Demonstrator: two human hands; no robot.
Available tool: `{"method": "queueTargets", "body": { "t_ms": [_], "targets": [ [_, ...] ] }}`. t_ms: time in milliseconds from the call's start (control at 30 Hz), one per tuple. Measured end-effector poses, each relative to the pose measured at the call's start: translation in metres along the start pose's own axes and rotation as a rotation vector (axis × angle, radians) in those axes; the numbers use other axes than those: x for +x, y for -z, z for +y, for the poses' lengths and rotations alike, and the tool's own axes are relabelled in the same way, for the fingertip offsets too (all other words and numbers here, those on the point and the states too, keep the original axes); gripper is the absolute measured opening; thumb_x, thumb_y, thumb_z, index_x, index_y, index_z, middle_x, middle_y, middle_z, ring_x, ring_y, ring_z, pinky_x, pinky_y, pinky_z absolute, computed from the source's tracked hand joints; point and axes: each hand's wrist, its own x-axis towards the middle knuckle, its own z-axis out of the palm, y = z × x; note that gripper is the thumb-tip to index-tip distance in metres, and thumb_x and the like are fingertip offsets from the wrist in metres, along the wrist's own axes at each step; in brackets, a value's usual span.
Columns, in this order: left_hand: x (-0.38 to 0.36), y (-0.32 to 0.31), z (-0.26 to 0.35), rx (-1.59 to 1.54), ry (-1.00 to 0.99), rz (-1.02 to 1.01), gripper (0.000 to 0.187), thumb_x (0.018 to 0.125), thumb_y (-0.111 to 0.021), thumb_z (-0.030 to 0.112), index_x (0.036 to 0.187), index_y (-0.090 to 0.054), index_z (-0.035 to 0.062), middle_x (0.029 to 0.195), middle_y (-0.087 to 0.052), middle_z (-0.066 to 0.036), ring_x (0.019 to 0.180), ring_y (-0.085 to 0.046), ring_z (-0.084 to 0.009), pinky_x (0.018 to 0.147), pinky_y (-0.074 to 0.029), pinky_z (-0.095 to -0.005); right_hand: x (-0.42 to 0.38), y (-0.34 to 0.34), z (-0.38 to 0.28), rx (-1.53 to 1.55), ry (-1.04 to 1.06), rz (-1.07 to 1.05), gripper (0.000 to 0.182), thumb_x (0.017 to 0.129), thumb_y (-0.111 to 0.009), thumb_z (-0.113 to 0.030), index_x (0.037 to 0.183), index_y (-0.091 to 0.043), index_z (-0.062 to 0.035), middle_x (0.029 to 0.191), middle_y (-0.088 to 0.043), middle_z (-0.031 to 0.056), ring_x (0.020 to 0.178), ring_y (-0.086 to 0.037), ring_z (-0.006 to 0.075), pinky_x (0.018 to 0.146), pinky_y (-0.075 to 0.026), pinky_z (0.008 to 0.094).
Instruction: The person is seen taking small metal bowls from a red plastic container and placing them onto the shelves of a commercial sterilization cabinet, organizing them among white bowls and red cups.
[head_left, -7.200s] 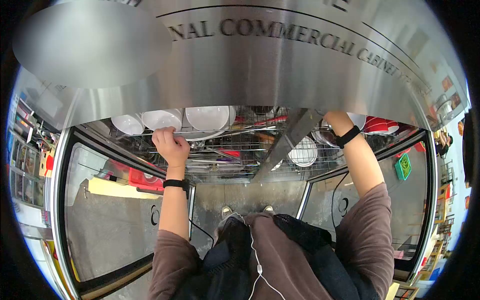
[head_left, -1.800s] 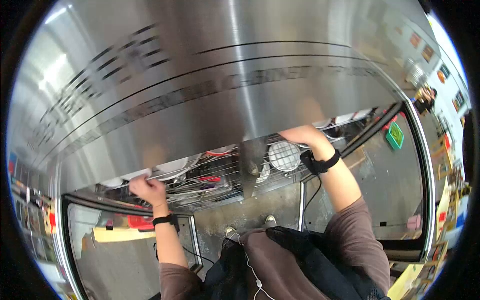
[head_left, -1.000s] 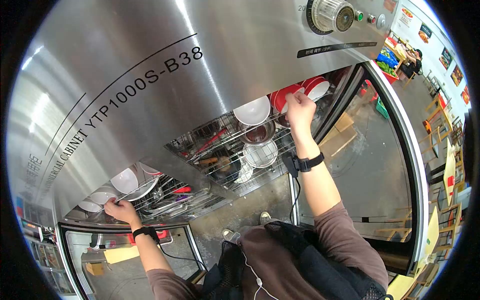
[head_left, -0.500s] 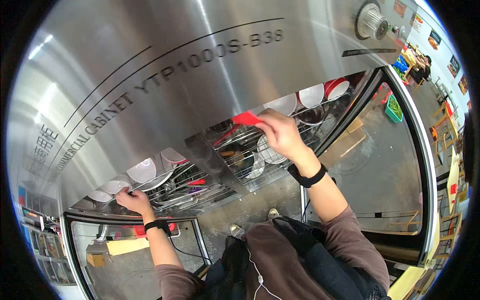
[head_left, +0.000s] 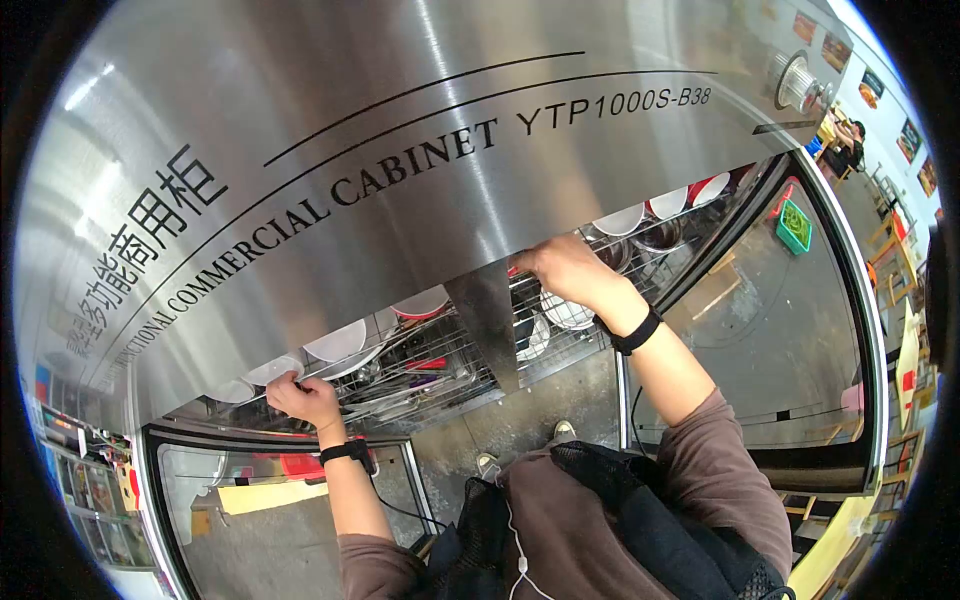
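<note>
A steel cabinet (head_left: 400,130) stands before me, its glass doors open. My left hand (head_left: 303,400) is at the front edge of its wire shelf, near white bowls (head_left: 336,341), fingers bent; what they hold, if anything, is too small to tell. My right hand (head_left: 570,268) reaches in under the upper panel beside the dark centre post (head_left: 486,320). Its fingers are closed on a red object (head_left: 515,268), mostly hidden by the panel and hand. Utensils, one with a red handle (head_left: 427,364), lie on the left rack. Plates (head_left: 566,310) and a metal bowl (head_left: 660,236) stand on the right.
The right glass door (head_left: 770,320) and left glass door (head_left: 270,520) stand swung out on either side of me. A green basket (head_left: 794,227) with green vegetables is on the floor at far right. A person (head_left: 850,145) sits beyond it.
My right hand has moved further under the panel, and the red object is now mostly hidden. The view has shifted, so the cabinet's lettering shows more fully.
</note>
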Motion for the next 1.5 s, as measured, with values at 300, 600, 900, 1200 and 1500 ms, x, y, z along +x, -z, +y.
{"method": "queueTargets", "body": {
  "t_ms": [300,600,900,1200,1500],
  "targets": [
    [-0.002,0.000,-0.002,0.002,-0.007,-0.006,0.024,0.071,-0.055,-0.002,0.095,-0.058,0.0035,0.095,-0.058,-0.015,0.095,-0.055,-0.0382,0.088,-0.040,-0.0487,-0.030,0.028,0.004,0.181,-0.222,0.540,0.016,0.084,-0.081,-0.020,0.084,-0.076,-0.0041,0.088,-0.074,0.0118,0.090,-0.069,0.0329,0.078,-0.055,0.0434],
    [0.000,0.004,0.013,0.076,0.086,-0.029,0.023,0.071,-0.054,-0.002,0.093,-0.057,0.0010,0.095,-0.055,-0.018,0.099,-0.052,-0.0425,0.090,-0.041,-0.0524,-0.098,0.044,0.127,-0.196,-0.820,0.713,0.024,0.084,-0.077,-0.028,0.092,-0.080,-0.0055,0.089,-0.075,0.0122,0.094,-0.071,0.0343,0.084,-0.057,0.0445],
    [0.004,0.009,0.024,0.133,0.095,-0.068,0.024,0.071,-0.054,-0.006,0.094,-0.056,-0.0016,0.099,-0.056,-0.022,0.102,-0.052,-0.0447,0.092,-0.041,-0.0545,-0.105,0.043,0.155,-0.069,-0.687,0.738,0.027,0.077,-0.076,-0.025,0.093,-0.080,-0.0032,0.090,-0.075,0.0216,0.079,-0.071,0.0388,0.076,-0.058,0.0460],
    [0.006,0.016,0.029,0.167,0.112,-0.124,0.025,0.070,-0.055,-0.004,0.096,-0.057,-0.0020,0.099,-0.056,-0.022,0.103,-0.052,-0.0446,0.092,-0.041,-0.0542,-0.117,0.066,0.119,0.122,-0.428,0.991,0.013,0.085,-0.073,-0.004,0.097,-0.071,0.0002,0.088,-0.066,0.0149,0.078,-0.059,0.0316,0.070,-0.048,0.0400],
    [0.005,0.014,0.028,0.116,0.117,-0.099,0.027,0.071,-0.056,-0.005,0.097,-0.058,-0.0013,0.101,-0.056,-0.022,0.105,-0.052,-0.0450,0.094,-0.041,-0.0546,-0.076,0.053,0.044,0.089,0.024,0.539,0.028,0.075,-0.071,0.001,0.102,-0.071,-0.0023,0.097,-0.067,0.0100,0.089,-0.062,0.0331,0.077,-0.053,0.0433]
  ]
}}
